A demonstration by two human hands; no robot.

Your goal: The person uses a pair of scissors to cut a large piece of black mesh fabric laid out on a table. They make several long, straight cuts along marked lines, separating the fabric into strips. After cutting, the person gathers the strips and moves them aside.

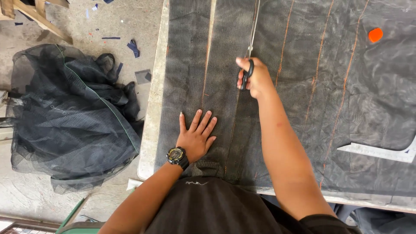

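— What do you count on your feed?

— I see one pair of scissors, two hands, one metal square ruler at the right edge, one orange chalk piece far right, and one heap of dark netting on the floor to the left.

— And the hands?

— My right hand is clenched around the black scissor handles, blades pointing far along a chalk line. My left hand lies flat, fingers spread and released, pressing the mesh fabric near me.

— How does the fabric look?

— Dark grey, fine-meshed, spread across the table, marked with several orange chalk lines running near to far. A slit already runs from the near edge toward the scissors.
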